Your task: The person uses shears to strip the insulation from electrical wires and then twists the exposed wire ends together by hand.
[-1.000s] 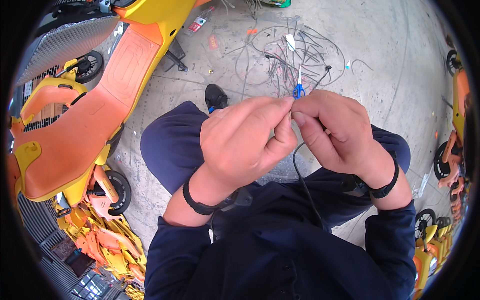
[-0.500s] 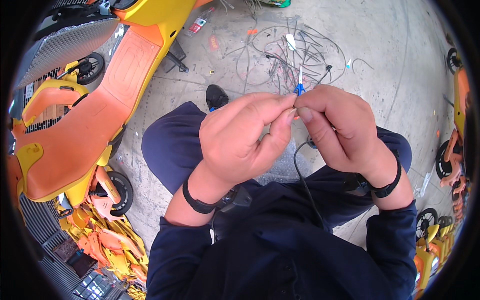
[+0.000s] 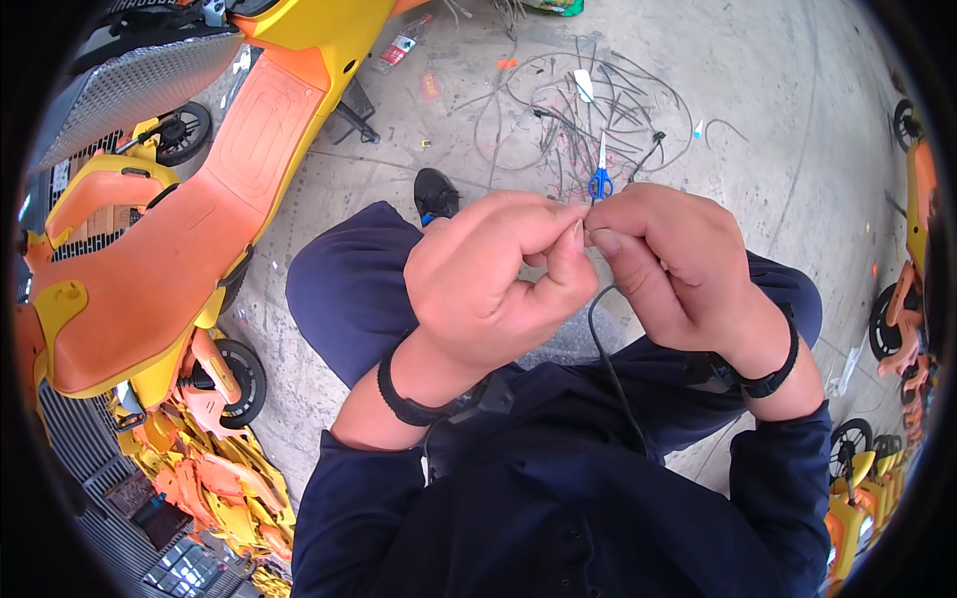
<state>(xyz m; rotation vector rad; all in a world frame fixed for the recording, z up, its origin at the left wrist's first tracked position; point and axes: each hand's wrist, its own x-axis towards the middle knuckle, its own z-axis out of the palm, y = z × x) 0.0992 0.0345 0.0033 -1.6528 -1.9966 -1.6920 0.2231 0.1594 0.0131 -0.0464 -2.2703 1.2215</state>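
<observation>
Both hands have dipped slightly toward the lap since the previous frame, and more of the scissors' blue handles now shows beyond the fingertips. Those scissors lie on the concrete, blades pointing away, at the near edge of a loose tangle of cut wires with a white piece on it. Farther left lies a clear plastic bottle with a red label. A yellow-and-orange scooter body fills the left side, a heap of yellow and orange panels near its lower end; more scooters line the right edge. One dark shoe stands just beyond the left hand.

A thin black cable curves up from the lap, passing out of sight behind the right hand; clear plastic sheeting lies below the hands. Left hand and right are curled, thumbs against forefingers, tips meeting in front of the body. Whatever they pinch there is mostly covered, and whether it is the cable's end I cannot tell.
</observation>
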